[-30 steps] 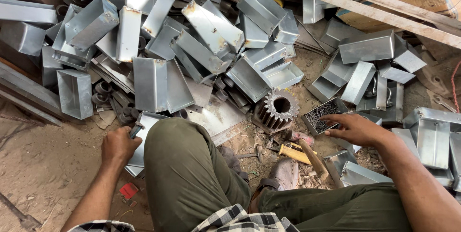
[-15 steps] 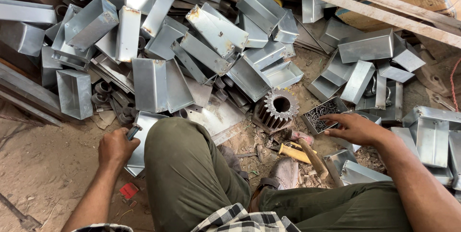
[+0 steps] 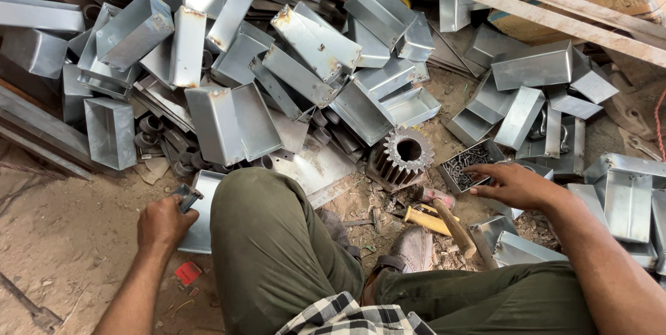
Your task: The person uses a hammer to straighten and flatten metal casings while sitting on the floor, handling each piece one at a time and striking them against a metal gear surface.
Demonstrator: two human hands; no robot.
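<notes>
- Left hand [image 3: 163,222] at lower left of the frame, curled into a fist around a small dark tool [image 3: 187,196], back of the hand up, knuckles toward the upper right.
- Tool sticking out past the thumb side, long axis slanting from lower left to upper right, free tip aimed at the upper right; exact kind too small to tell.
- Tool tip lying over the near edge of a flat metal sheet [image 3: 201,227] that sits just left of the raised knee [image 3: 270,238].
- Left forearm running up from the bottom edge, leaning slightly right, wrist straight.
- Right hand [image 3: 510,184] at centre right, palm down, fingers loosely spread and stretched toward the left.
- Fingertips [image 3: 473,168] resting at the rim of a small metal tray [image 3: 451,177] filled with dark screws; no pinch visible, cannot tell whether any screw is gripped.
- Right forearm coming in from the lower right corner, angled up and left.
- Rusty gear wheel [image 3: 408,151] standing just left of the tray, bore facing up.
- Wooden-handled hammer [image 3: 454,227] on the dirt below the right hand, handle slanting down to the right.
- Heap of folded grey metal boxes [image 3: 316,40] filling the upper half of the frame.
- Small red scrap [image 3: 187,272] on the dirt below the left hand.
</notes>
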